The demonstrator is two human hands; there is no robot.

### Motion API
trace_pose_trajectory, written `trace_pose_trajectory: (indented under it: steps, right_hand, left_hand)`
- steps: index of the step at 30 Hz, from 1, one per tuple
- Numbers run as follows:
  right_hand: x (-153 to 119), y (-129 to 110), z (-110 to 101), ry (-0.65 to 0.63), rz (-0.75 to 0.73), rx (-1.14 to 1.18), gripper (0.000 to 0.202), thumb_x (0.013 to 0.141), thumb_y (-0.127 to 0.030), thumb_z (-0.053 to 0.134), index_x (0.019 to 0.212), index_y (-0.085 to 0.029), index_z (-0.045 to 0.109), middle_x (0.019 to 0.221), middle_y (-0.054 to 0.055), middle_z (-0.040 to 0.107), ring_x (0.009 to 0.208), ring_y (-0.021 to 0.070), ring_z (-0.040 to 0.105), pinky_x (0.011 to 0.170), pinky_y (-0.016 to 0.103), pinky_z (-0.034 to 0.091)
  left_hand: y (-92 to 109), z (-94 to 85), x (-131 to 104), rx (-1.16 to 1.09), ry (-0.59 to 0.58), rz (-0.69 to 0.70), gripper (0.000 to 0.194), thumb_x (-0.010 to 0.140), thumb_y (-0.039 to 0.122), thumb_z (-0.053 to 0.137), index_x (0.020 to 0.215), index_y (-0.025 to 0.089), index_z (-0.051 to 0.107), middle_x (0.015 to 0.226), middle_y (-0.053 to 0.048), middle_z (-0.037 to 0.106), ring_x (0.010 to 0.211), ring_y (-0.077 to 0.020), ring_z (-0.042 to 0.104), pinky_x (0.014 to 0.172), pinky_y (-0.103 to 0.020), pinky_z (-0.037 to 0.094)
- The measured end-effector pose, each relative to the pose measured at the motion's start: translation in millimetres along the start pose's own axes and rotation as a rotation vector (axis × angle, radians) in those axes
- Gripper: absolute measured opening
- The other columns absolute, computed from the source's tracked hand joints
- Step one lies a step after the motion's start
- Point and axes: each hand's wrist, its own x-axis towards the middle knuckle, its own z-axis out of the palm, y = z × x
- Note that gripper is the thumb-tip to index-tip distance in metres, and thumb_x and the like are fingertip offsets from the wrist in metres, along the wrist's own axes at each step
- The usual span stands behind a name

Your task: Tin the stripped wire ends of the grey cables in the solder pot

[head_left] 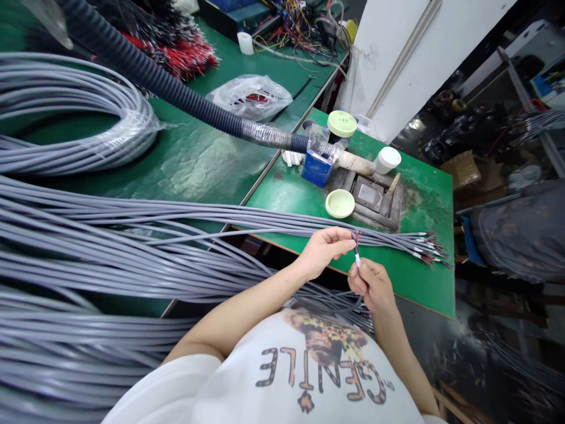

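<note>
My right hand (372,284) is closed around a grey cable just below its white-wrapped end (357,259). From that end, thin coloured wires (356,242) stick up, red and dark ones among them. My left hand (327,250) pinches these wires between thumb and fingertips; how many it grips I cannot make out. Just beyond my hands, a bundle of grey cables (286,222) lies across the green board (424,194). Their stripped ends (426,250) fan out at the right, showing coloured wires and white wraps.
A ribbed hose (189,97) hangs across to a blue box (318,169). Near its mouth sit a grimy metal-framed block (371,197), a pale green dish (339,203) and a white tub (388,159). Coiled grey cable (128,132) and a plastic bag (251,97) lie on the left table.
</note>
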Motion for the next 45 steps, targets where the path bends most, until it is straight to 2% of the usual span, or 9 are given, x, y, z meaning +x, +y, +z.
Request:
trace_pose_trajectory:
  steps: [4, 10, 14, 18, 22, 28, 37, 42, 45]
  right_hand:
    - [0.2, -0.4, 0.2, 0.007, 0.006, -0.015, 0.032, 0.085, -0.044, 0.061, 0.071, -0.016, 0.062, 0.04, -0.009, 0.032, 0.037, 0.005, 0.023, 0.04, 0.021, 0.018]
    - [1.0, -0.4, 2.9, 0.047, 0.003, -0.035, 0.033, 0.084, -0.047, 0.061, 0.07, -0.016, 0.06, 0.04, -0.009, 0.033, 0.037, 0.0052, 0.024, 0.041, 0.021, 0.019]
    - [1.9, 1.6, 5.1, 0.144, -0.072, -0.075, 0.03, 0.086, -0.043, 0.06, 0.072, -0.017, 0.06, 0.041, -0.008, 0.036, 0.038, 0.0057, 0.028, 0.042, 0.022, 0.021]
    - [1.1, 0.4, 9.7, 0.275, -0.141, -0.364, 0.026, 0.087, -0.038, 0.058, 0.072, -0.018, 0.061, 0.045, -0.006, 0.042, 0.042, 0.0076, 0.035, 0.045, 0.023, 0.026]
    - [-1.5, -3.7, 16.2, 0.264, -0.174, -0.685, 0.023, 0.088, -0.034, 0.056, 0.072, -0.019, 0.062, 0.05, -0.005, 0.048, 0.046, 0.0096, 0.043, 0.05, 0.024, 0.033]
    - [-4.4, -3.7, 19.1, 0.273, -0.259, -0.868, 0.022, 0.089, -0.032, 0.054, 0.07, -0.02, 0.059, 0.053, -0.004, 0.049, 0.05, 0.0106, 0.044, 0.053, 0.025, 0.033]
    - [-4.2, -4.6, 19.8, 0.246, -0.305, -0.955, 0.019, 0.089, -0.032, 0.055, 0.076, -0.021, 0.063, 0.056, -0.004, 0.052, 0.052, 0.0114, 0.045, 0.055, 0.025, 0.033]
    - [-5.5, -5.6, 20.2, 0.245, -0.302, -0.968, 0.017, 0.088, -0.031, 0.057, 0.077, -0.02, 0.064, 0.056, -0.003, 0.053, 0.053, 0.0112, 0.046, 0.057, 0.025, 0.034]
    - [-4.8, -4.6, 19.2, 0.248, -0.215, -0.809, 0.022, 0.088, -0.034, 0.057, 0.073, -0.019, 0.063, 0.052, -0.004, 0.05, 0.049, 0.0102, 0.044, 0.052, 0.024, 0.033]
  left_hand:
    - [0.5, -1.2, 2.2, 0.005, -0.017, -0.014, 0.025, 0.062, 0.03, 0.081, 0.076, 0.013, 0.068, 0.066, 0.0, 0.065, 0.052, -0.0045, 0.046, 0.046, -0.018, 0.029]
    - [1.1, -0.7, 0.3, 0.025, 0.059, -0.009, 0.023, 0.063, 0.033, 0.08, 0.073, 0.013, 0.072, 0.065, -0.003, 0.068, 0.055, -0.0081, 0.052, 0.048, -0.02, 0.031]
    - [-7.7, -2.6, -3.7, 0.013, 0.102, 0.009, 0.023, 0.066, 0.034, 0.078, 0.076, 0.014, 0.072, 0.066, -0.004, 0.069, 0.057, -0.009, 0.054, 0.05, -0.02, 0.034]
    - [-14.2, -3.9, -11.9, 0.086, 0.173, 0.163, 0.018, 0.07, 0.032, 0.075, 0.076, 0.015, 0.071, 0.069, -0.002, 0.067, 0.061, -0.0096, 0.055, 0.056, -0.021, 0.04]
    - [-8.0, -3.5, -16.7, 0.219, 0.138, 0.364, 0.012, 0.071, 0.028, 0.074, 0.074, 0.016, 0.072, 0.072, -0.001, 0.063, 0.064, -0.0096, 0.053, 0.062, -0.022, 0.042]
    - [1.4, -3.3, -10.6, 0.181, 0.158, 0.24, 0.017, 0.069, 0.031, 0.075, 0.075, 0.016, 0.072, 0.074, -0.002, 0.069, 0.068, -0.0124, 0.059, 0.069, -0.025, 0.048]
    - [10.6, -6.1, -10.4, 0.182, 0.14, 0.12, 0.018, 0.066, 0.031, 0.078, 0.07, 0.014, 0.071, 0.068, -0.002, 0.069, 0.062, -0.0106, 0.058, 0.065, -0.023, 0.048]
    - [10.7, -8.7, -6.9, 0.197, 0.113, 0.118, 0.019, 0.063, 0.029, 0.08, 0.07, 0.014, 0.069, 0.07, -0.002, 0.07, 0.064, -0.0113, 0.061, 0.069, -0.025, 0.049]
    - [7.2, -7.5, -8.3, 0.236, 0.128, 0.17, 0.018, 0.066, 0.03, 0.079, 0.069, 0.015, 0.069, 0.069, -0.001, 0.068, 0.063, -0.0113, 0.059, 0.066, -0.025, 0.047]
